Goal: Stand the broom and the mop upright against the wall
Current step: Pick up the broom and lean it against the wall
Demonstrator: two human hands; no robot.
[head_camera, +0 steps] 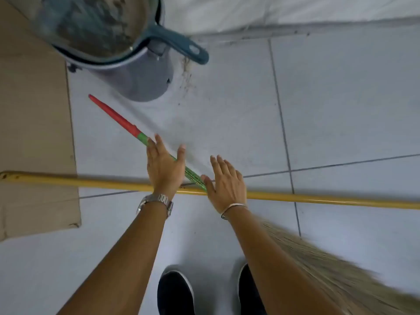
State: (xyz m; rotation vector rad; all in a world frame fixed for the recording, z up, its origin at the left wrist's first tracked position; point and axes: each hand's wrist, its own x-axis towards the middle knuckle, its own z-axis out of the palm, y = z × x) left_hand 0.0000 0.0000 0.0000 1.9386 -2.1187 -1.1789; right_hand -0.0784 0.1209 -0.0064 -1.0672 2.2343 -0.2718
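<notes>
The broom lies flat on the tiled floor. Its red and green handle [118, 119] runs diagonally from upper left down under my hands, and its straw bristles [329, 269] spread at the lower right. A long yellow pole [318, 199], probably the mop handle, lies across the floor from left to right; its head is out of view. My left hand [164, 167] hovers spread over the green part of the broom handle. My right hand [227, 180] is spread just beside it, over where the two handles cross. Neither hand grips anything. The white wall [295, 10] is at the top.
A grey bucket [141, 80] with a blue-handled dustpan [181, 45] of dirt on it stands by the wall at the upper left. Flattened cardboard [34, 133] covers the floor on the left. My dark shoes [175, 292] are at the bottom.
</notes>
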